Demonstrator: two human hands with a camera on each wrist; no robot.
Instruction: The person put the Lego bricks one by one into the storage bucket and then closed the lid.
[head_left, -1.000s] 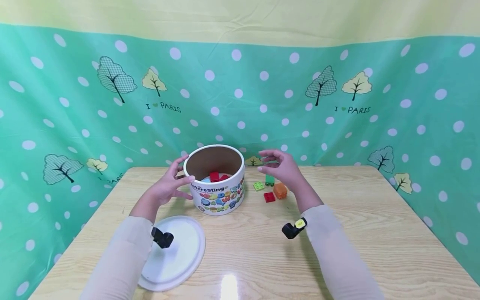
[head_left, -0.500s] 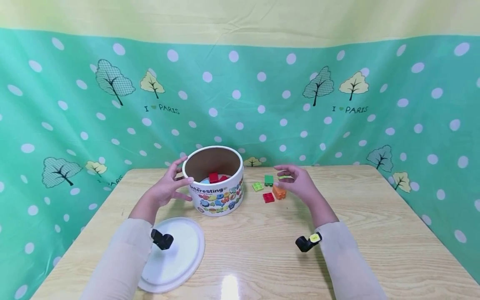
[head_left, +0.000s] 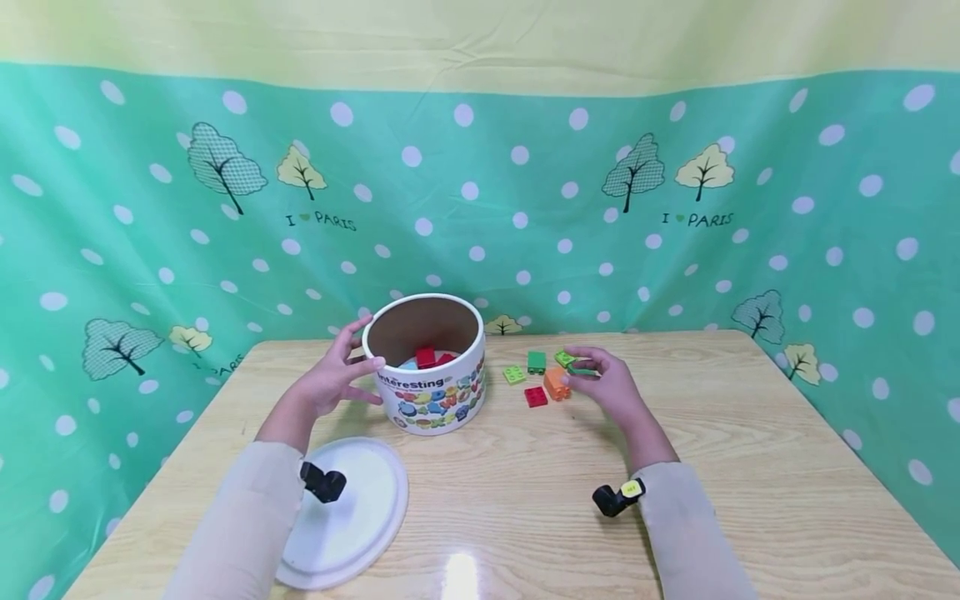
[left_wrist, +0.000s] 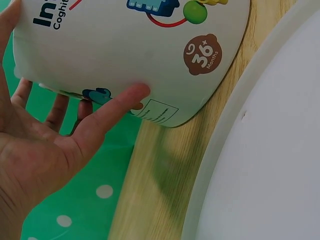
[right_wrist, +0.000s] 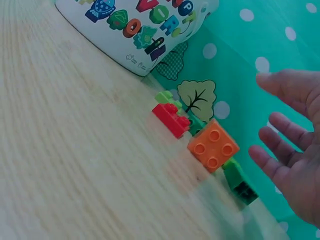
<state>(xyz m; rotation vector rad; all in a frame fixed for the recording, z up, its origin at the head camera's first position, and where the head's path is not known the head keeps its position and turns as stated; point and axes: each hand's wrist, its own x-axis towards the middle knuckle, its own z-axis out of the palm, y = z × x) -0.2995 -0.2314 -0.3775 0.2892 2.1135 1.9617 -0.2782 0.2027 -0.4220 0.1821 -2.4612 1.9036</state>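
My left hand (head_left: 336,373) rests spread against the left side of a white printed bucket (head_left: 431,396). In the left wrist view one straight finger touches the bucket's wall, while other fingers reach behind it. Red bricks (head_left: 426,357) lie inside the bucket. My right hand (head_left: 611,385), fingers apart and slightly bent, hovers at a green brick (right_wrist: 240,184) on the table's right side, with nothing in its grasp. Beside that are an orange brick (head_left: 555,384), a red brick (head_left: 536,397), a lime brick (head_left: 513,374), another lime one and a dark green brick (head_left: 536,361).
A round white lid (head_left: 352,508) lies on the wooden table (head_left: 495,500), in front of the bucket and partly under my left forearm. Behind the table hangs a green dotted curtain (head_left: 450,192).
My right hand has moved away from beside the bucket, rightward and then down to the loose bricks. The left hand has stayed on the bucket.
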